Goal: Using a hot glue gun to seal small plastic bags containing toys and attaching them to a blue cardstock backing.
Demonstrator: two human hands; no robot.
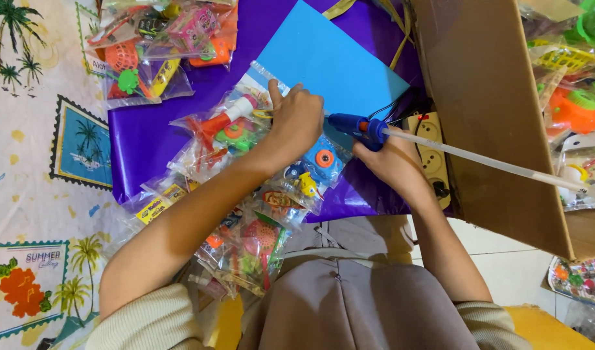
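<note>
Head view: the left hand (296, 120) presses down, fingers curled, on a clear toy bag (245, 123) that lies on purple paper (148, 129). Its grip is closed on the bag's top edge, beside a blue card (323, 65).

The right hand (391, 162) has its grip closed around a blue glue gun (359, 126). The nozzle points left toward the left hand and the bag edge. A long white glue stick (485, 162) projects from the rear of the gun and runs right, crossing in front of a cardboard box (485, 97).

A beige power strip (430, 152) lies just beyond the right hand, against the box wall, partly hidden by the hand and stick.

More toy bags (245, 246) lie overlapped under the left forearm, toward the person's lap. A further pile (161, 45) sits at the paper's far left corner. Packed toys (569, 110) fill the area right of the box. A printed palm-tree cloth (32, 194) covers the surface on the left.
</note>
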